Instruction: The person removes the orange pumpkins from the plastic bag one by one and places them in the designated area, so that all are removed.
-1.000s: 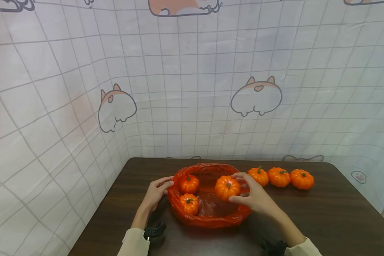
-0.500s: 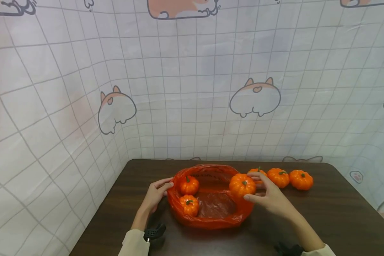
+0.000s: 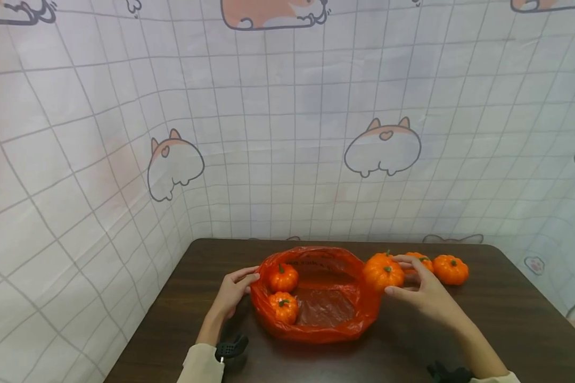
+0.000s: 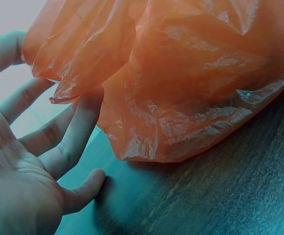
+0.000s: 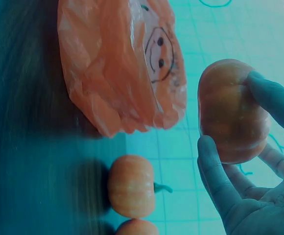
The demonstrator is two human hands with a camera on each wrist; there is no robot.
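An orange-red plastic bag [image 3: 311, 332] stands with its mouth open on the table, and two small pumpkins lie inside: one at the back [image 3: 283, 277] and one in front [image 3: 284, 308]. On the bag's left side, my left hand [image 3: 231, 293] pinches the rim; folds of plastic [image 4: 98, 54] sit between its fingers in the left wrist view. My right hand [image 3: 426, 292] grips another small pumpkin [image 3: 382, 272] by its sides, in the air just past the bag's right rim. This pumpkin [image 5: 232, 112] is apart from the bag in the right wrist view.
To the right of the bag, more small pumpkins stand in a row on the dark wooden table [image 3: 498, 319]; the rightmost pumpkin [image 3: 451, 269] shows whole. The held pumpkin and right hand partly cover the others. A gridded cloth [image 3: 287, 159] hangs behind the table.
My right hand has moved to the right with its pumpkin, from above the bag's mouth to past the right rim. My left hand has kept its place on the bag.
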